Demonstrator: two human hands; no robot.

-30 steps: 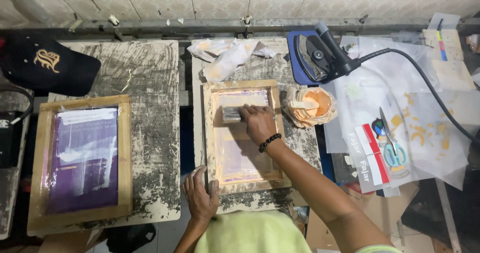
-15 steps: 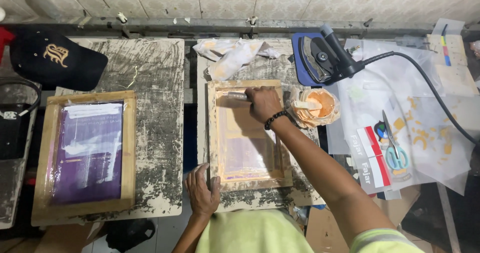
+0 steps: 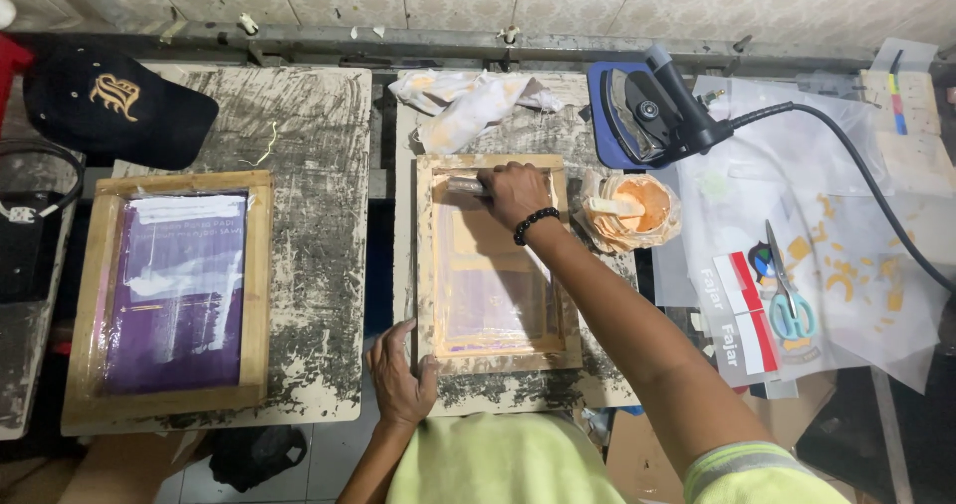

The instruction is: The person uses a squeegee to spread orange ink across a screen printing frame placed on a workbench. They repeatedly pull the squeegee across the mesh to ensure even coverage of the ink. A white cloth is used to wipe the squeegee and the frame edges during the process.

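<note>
A wooden screen-printing frame (image 3: 426, 265) lies on the stained middle board, its mesh smeared with pale orange ink. My right hand (image 3: 514, 193), a black bead bracelet on its wrist, grips a squeegee (image 3: 461, 185) at the far end of the mesh inside the frame. My left hand (image 3: 400, 377) presses flat on the frame's near left corner and the board beside it, fingers spread.
A second wooden frame (image 3: 90, 295) with purple mesh lies on the left board, a black cap (image 3: 115, 106) behind it. Crumpled cloth (image 3: 468, 101), an ink-filled bag with a stick (image 3: 627, 210), a clothes iron (image 3: 652, 116), scissors (image 3: 787, 300) and paper sheets lie to the right.
My right hand has pushed the squeegee away from me, from the upper middle of the mesh to its far end. My left hand has stayed on the frame's near corner.
</note>
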